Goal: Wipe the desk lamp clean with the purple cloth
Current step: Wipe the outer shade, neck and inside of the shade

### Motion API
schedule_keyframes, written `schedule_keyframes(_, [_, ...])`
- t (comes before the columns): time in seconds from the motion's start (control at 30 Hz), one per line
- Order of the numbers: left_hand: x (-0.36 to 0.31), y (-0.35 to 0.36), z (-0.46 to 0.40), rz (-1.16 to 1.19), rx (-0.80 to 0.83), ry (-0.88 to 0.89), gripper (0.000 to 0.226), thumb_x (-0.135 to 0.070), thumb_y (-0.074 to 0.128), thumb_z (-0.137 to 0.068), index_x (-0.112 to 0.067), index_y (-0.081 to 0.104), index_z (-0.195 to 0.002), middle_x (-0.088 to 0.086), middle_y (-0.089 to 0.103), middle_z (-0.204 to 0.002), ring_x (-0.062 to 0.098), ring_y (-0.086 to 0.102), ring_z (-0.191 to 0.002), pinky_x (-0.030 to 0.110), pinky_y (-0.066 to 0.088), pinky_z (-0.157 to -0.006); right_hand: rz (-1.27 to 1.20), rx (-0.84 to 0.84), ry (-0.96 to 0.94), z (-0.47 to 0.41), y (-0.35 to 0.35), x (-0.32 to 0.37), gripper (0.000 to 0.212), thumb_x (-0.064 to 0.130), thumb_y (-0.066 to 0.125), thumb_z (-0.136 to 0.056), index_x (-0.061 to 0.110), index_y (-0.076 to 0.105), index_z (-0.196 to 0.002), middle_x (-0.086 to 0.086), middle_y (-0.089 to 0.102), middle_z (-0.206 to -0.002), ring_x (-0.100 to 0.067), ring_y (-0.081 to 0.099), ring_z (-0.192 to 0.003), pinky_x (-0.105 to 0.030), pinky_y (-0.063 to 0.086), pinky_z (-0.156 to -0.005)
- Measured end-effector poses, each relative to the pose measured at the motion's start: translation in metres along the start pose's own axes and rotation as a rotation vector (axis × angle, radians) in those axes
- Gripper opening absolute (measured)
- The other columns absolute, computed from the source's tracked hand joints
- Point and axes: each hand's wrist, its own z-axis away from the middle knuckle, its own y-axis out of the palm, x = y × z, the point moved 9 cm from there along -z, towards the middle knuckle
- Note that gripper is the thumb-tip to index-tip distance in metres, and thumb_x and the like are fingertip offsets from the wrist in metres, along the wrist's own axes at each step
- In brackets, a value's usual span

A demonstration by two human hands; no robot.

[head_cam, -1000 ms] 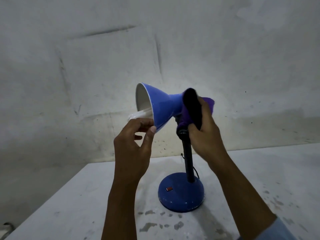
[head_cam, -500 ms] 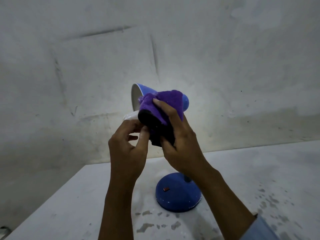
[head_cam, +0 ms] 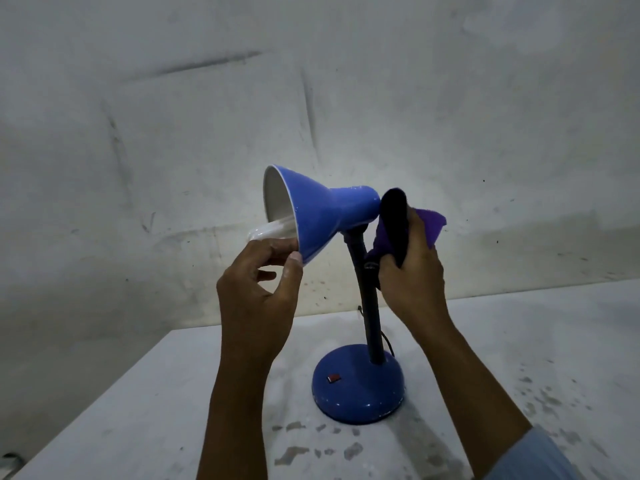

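Observation:
A blue desk lamp stands on a grey table (head_cam: 138, 403). Its round base (head_cam: 358, 386) carries a small red switch, and a dark neck (head_cam: 369, 313) rises to the cone shade (head_cam: 318, 213), which points left with a white bulb sticking out. My left hand (head_cam: 258, 289) pinches the lower rim of the shade between thumb and fingers. My right hand (head_cam: 412, 268) grips the purple cloth (head_cam: 429, 225), folded with a dark side outward, just behind the narrow rear end of the shade and beside the neck.
A stained grey wall rises right behind the table. The tabletop shows dark chipped patches in front of the base and at the right. A thin black cord trails behind the lamp base. The table's left edge runs diagonally at lower left.
My right hand has drawn the cloth back off the top of the shade to its rear end, uncovering the shade. My left hand keeps its pinch on the rim.

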Motion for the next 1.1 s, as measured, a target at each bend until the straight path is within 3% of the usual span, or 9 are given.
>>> schedule_keyframes(0.1, [0.000, -0.002, 0.000, -0.023, -0.014, 0.008, 0.014, -0.008, 0.061, -0.086, -0.007, 0.066, -0.099, -0.001, 0.067, -0.090, 0.007, 0.061, -0.084, 0.011, 0.047, -0.073, -0.105, 0.039, -0.040, 0.005, 0.009, 0.011, 0.070, 0.002, 0.051, -0.087, 0.033, 0.023, -0.143, -0.004, 0.050, -0.127, -0.014, 0.056, -0.103, -0.029, 0.052, -0.084])
schedule_keyframes(0.2, [-0.004, -0.002, 0.000, -0.005, -0.019, 0.021, 0.017, -0.019, 0.056, -0.085, -0.011, 0.066, -0.096, -0.005, 0.066, -0.086, 0.005, 0.061, -0.082, 0.010, 0.046, -0.071, -0.219, 0.103, -0.193, 0.020, 0.022, 0.041, 0.067, 0.003, 0.050, -0.084, 0.035, 0.028, -0.139, 0.006, 0.048, -0.123, -0.005, 0.057, -0.098, -0.013, 0.049, -0.075])
schedule_keyframes(0.4, [-0.001, -0.007, -0.001, 0.015, -0.043, 0.012, 0.012, -0.011, 0.059, -0.087, -0.016, 0.065, -0.097, -0.013, 0.063, -0.084, 0.000, 0.061, -0.082, 0.009, 0.047, -0.071, -0.257, 0.274, -0.432, 0.043, 0.037, 0.083, 0.059, 0.007, 0.052, -0.082, 0.034, 0.036, -0.133, -0.007, 0.049, -0.128, -0.019, 0.058, -0.100, -0.034, 0.056, -0.082])
schedule_keyframes(0.57, [-0.003, -0.002, -0.001, 0.041, -0.015, 0.014, 0.016, -0.012, 0.057, -0.087, -0.019, 0.061, -0.101, -0.014, 0.063, -0.085, -0.002, 0.061, -0.083, 0.010, 0.048, -0.071, -0.308, 0.306, -0.517, 0.047, 0.032, 0.096, 0.057, 0.004, 0.053, -0.080, 0.028, 0.043, -0.130, -0.003, 0.053, -0.126, -0.015, 0.056, -0.105, -0.028, 0.052, -0.089])
schedule_keyframes(0.73, [-0.004, -0.002, -0.001, 0.057, -0.014, 0.007, 0.020, -0.024, 0.051, -0.082, -0.018, 0.064, -0.096, -0.013, 0.064, -0.086, 0.000, 0.061, -0.084, 0.014, 0.049, -0.072, -0.297, 0.243, -0.399, 0.044, 0.040, 0.075, 0.062, 0.005, 0.054, -0.081, 0.033, 0.034, -0.133, -0.004, 0.049, -0.128, -0.020, 0.058, -0.104, -0.039, 0.055, -0.083])
schedule_keyframes(0.87, [-0.005, -0.001, 0.000, 0.050, -0.008, 0.015, 0.018, -0.022, 0.052, -0.081, -0.018, 0.064, -0.094, -0.014, 0.064, -0.086, -0.002, 0.060, -0.083, 0.011, 0.047, -0.072, -0.242, 0.160, -0.266, 0.039, 0.041, 0.047, 0.064, 0.001, 0.056, -0.083, 0.031, 0.031, -0.134, -0.001, 0.050, -0.122, -0.017, 0.061, -0.094, -0.036, 0.058, -0.076])
schedule_keyframes(1.0, [-0.005, -0.002, 0.000, 0.024, -0.007, 0.023, 0.021, -0.021, 0.055, -0.080, -0.013, 0.065, -0.096, -0.012, 0.064, -0.086, 0.001, 0.061, -0.082, 0.011, 0.048, -0.072, -0.252, 0.012, -0.139, 0.031, 0.028, 0.030, 0.068, -0.003, 0.054, -0.084, 0.031, 0.027, -0.136, -0.003, 0.048, -0.129, -0.014, 0.058, -0.102, -0.023, 0.054, -0.078])
schedule_keyframes(1.1, [-0.004, -0.002, 0.000, -0.027, -0.019, 0.036, 0.016, -0.014, 0.063, -0.084, -0.008, 0.066, -0.098, -0.006, 0.065, -0.088, 0.004, 0.061, -0.081, 0.012, 0.048, -0.072, -0.398, -0.006, 0.066, 0.024, 0.026, 0.014, 0.068, 0.000, 0.052, -0.088, 0.038, 0.023, -0.136, 0.005, 0.049, -0.127, -0.013, 0.059, -0.102, -0.030, 0.056, -0.080])
